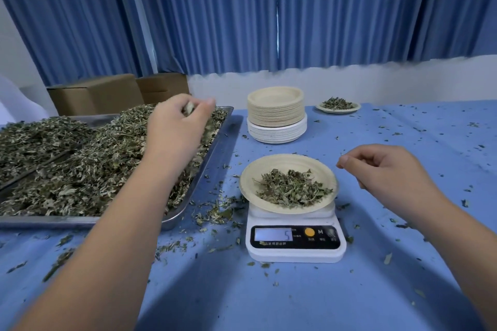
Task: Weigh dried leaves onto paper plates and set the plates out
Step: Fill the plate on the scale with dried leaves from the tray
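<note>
On the blue worktop [295, 298] in front of us, a paper plate [288, 183] of dried leaves [291, 187] is sitting on the white scale [295, 236]. Our left hand [178, 126] is pinching a few leaves over the heaped metal tray [172, 219], while our right hand [387, 169] is hovering just beside the plate, fingers loosely curled, gripping nothing we can make out

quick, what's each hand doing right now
Left hand: over the tray, fingers pinched on a few dried leaves.
Right hand: beside the plate on the scale, fingers curled, thumb and forefinger pinched; held contents cannot be told.
</note>
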`<state>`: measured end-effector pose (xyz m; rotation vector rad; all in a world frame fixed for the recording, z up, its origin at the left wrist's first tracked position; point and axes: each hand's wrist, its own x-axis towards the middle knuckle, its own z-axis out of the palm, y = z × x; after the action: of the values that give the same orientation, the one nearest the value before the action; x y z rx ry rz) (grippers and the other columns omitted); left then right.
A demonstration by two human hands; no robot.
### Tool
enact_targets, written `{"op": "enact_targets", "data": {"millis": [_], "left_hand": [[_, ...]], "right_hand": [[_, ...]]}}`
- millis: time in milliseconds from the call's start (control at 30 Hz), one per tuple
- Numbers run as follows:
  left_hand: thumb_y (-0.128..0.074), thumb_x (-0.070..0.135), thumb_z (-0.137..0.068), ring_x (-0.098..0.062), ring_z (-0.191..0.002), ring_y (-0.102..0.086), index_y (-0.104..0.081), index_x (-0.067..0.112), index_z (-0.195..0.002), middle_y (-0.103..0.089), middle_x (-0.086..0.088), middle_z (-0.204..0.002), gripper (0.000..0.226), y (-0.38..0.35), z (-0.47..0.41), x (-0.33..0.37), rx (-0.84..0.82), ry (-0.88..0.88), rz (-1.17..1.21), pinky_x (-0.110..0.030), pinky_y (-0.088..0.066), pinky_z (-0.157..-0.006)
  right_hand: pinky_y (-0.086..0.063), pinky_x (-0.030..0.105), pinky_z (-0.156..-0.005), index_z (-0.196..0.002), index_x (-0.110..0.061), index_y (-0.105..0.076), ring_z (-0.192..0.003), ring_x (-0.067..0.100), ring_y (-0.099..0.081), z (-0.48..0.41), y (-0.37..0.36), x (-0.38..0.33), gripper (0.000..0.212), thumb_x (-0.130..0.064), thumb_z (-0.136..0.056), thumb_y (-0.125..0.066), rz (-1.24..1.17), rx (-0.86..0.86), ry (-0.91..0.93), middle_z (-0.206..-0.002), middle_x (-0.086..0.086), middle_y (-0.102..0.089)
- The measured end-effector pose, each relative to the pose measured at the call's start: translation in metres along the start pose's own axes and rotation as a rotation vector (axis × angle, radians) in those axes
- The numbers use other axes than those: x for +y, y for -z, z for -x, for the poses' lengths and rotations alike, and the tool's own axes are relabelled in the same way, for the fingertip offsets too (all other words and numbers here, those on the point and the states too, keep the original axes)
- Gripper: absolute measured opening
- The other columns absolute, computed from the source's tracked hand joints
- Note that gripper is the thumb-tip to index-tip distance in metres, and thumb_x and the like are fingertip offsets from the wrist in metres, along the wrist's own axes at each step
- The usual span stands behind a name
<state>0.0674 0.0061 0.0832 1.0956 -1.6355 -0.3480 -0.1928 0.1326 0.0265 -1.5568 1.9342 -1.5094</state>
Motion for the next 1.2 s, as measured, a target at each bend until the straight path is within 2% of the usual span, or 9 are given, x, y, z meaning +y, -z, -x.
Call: {"op": "enact_targets", "data": {"millis": [167, 267, 433, 633, 700, 867, 933, 1000, 1200], "left_hand": [[-0.062, 0.045, -0.090, 0.004, -0.053, -0.055, -0.066, 0.024, -0.079, -0.063, 0.009, -0.067, 0.024, -0.046, -0.001, 0.035, -0.221, -0.124, 0.054, -0.009, -0.038, -0.041], [-0.066, 0.043, -0.088, -0.003, -0.048, -0.052, -0.067, 0.019, -0.084, -0.064, 0.006, -0.066, 0.024, -0.072, 0.005, 0.041, -0.396, -0.163, -0.005, -0.013, -0.041, -0.039], [-0.059, 0.054, -0.088, -0.008, -0.078, -0.060, -0.066, 0.027, -0.098, -0.067, 0.007, -0.087, 0.030, -0.086, 0.013, 0.032, -0.749, -0.176, -0.192, -0.017, -0.045, -0.066], [-0.029, 0.071, -0.082, -0.007, -0.105, -0.058, -0.059, 0.035, -0.123, -0.064, 0.012, -0.117, 0.062, -0.064, 0.015, 0.020, -0.700, -0.177, -0.064, -0.019, -0.044, -0.084], [-0.034, 0.064, -0.090, -0.008, -0.104, -0.060, -0.062, 0.033, -0.121, -0.065, 0.015, -0.114, 0.052, -0.051, 0.014, 0.010, -0.608, -0.163, -0.035, -0.027, -0.046, -0.090], [-0.046, 0.025, -0.100, 0.005, -0.063, -0.059, -0.068, 0.030, -0.114, -0.069, 0.014, -0.103, 0.026, -0.018, 0.011, -0.031, -0.602, -0.198, -0.394, -0.012, -0.046, -0.059], [-0.048, 0.022, -0.100, 0.010, -0.088, -0.057, -0.064, 0.026, -0.124, -0.065, 0.010, -0.120, 0.029, -0.012, 0.014, -0.043, -0.722, -0.265, -0.556, -0.012, -0.045, -0.083], [-0.048, 0.021, -0.099, -0.007, -0.115, -0.054, -0.059, 0.023, -0.132, -0.059, 0.006, -0.130, 0.034, -0.013, 0.021, -0.049, -0.879, -0.328, -0.655, -0.026, -0.040, -0.103], [-0.034, 0.031, -0.103, -0.015, -0.123, -0.047, -0.038, 0.030, -0.145, -0.044, 0.010, -0.145, 0.042, -0.020, 0.033, -0.055, -1.113, -0.434, -0.791, -0.027, -0.033, -0.102]], "right_hand": [[-0.028, 0.009, -0.036, -0.065, -0.024, -0.071, -0.034, 0.003, -0.037, -0.002, 0.001, 0.003, 0.023, -0.024, -0.087, -0.065, -0.008, 0.001, -0.001, -0.044, -0.007, -0.045], [-0.028, 0.009, -0.036, -0.066, -0.023, -0.071, -0.034, 0.004, -0.035, -0.002, 0.002, 0.003, 0.023, -0.023, -0.088, -0.065, -0.015, -0.004, 0.006, -0.044, -0.007, -0.044], [-0.027, 0.010, -0.036, -0.065, -0.024, -0.070, -0.035, 0.005, -0.034, -0.003, 0.003, 0.004, 0.025, -0.025, -0.089, -0.064, 0.000, -0.010, 0.020, -0.044, -0.007, -0.044], [-0.028, 0.010, -0.036, -0.065, -0.023, -0.070, -0.035, 0.005, -0.033, -0.003, 0.004, 0.004, 0.024, -0.024, -0.088, -0.064, -0.011, -0.008, 0.015, -0.045, -0.007, -0.044], [-0.028, 0.010, -0.036, -0.065, -0.024, -0.070, -0.036, 0.005, -0.032, -0.002, 0.004, 0.005, 0.024, -0.024, -0.088, -0.065, -0.017, -0.004, 0.007, -0.046, -0.005, -0.044], [-0.027, 0.010, -0.036, -0.067, -0.019, -0.070, -0.036, 0.005, -0.031, -0.002, 0.005, 0.004, 0.022, -0.023, -0.089, -0.065, -0.007, 0.004, 0.008, -0.045, -0.005, -0.043], [-0.027, 0.011, -0.036, -0.067, -0.018, -0.070, -0.036, 0.006, -0.031, -0.003, 0.004, 0.005, 0.022, -0.023, -0.089, -0.065, -0.002, 0.002, 0.004, -0.046, -0.005, -0.043], [-0.027, 0.011, -0.036, -0.067, -0.019, -0.070, -0.036, 0.006, -0.031, -0.003, 0.003, 0.006, 0.022, -0.024, -0.089, -0.065, 0.001, 0.002, -0.001, -0.046, -0.004, -0.043], [-0.029, 0.010, -0.037, -0.068, -0.020, -0.071, -0.035, 0.004, -0.036, -0.003, 0.002, 0.006, 0.022, -0.022, -0.088, -0.065, 0.018, 0.008, 0.007, -0.048, 0.000, -0.044]]}}
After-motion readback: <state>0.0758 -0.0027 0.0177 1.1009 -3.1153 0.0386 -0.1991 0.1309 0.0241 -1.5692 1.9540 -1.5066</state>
